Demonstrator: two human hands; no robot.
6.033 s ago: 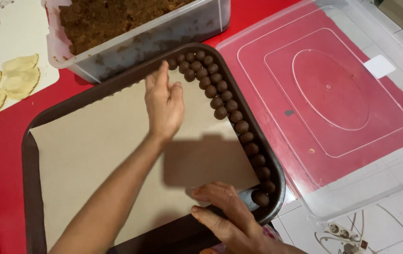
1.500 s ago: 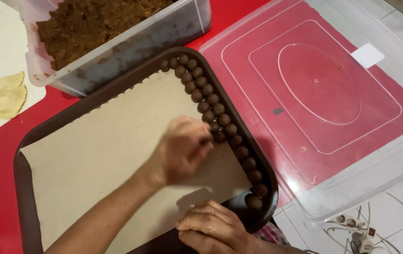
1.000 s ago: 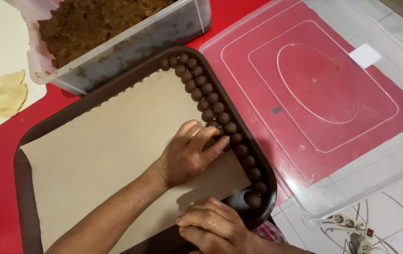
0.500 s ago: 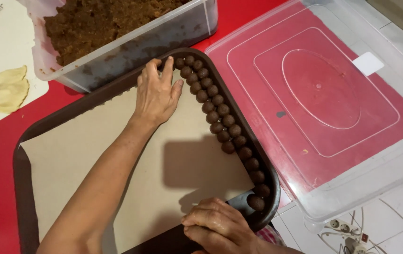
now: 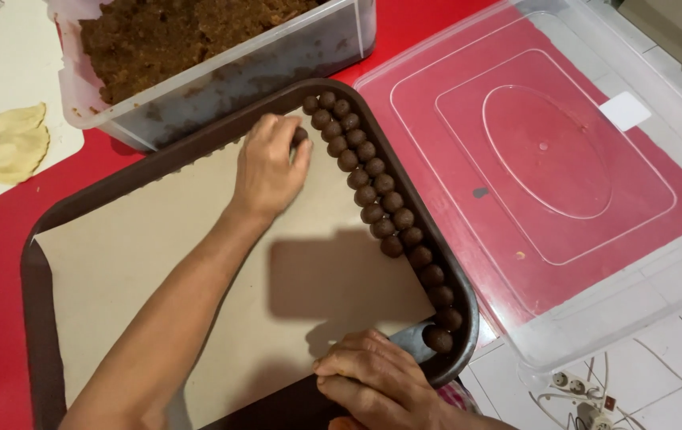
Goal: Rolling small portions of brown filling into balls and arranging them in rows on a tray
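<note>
A dark brown tray lined with tan paper lies on a red table. Two rows of small brown balls run along its right rim. My left hand reaches to the far end of the tray, and its fingertips pinch one brown ball beside the top of the rows. At the near edge, my right hand grips the tray's rim, close to the last ball.
A clear plastic tub of brown crumbly mix stands just beyond the tray. Its clear lid lies to the right, over the table edge. Pale flat dough pieces rest on paper at far left. A power strip lies on the tiled floor.
My left hand has moved from the middle of the ball rows up to their far end. My right hand has stayed on the near rim.
</note>
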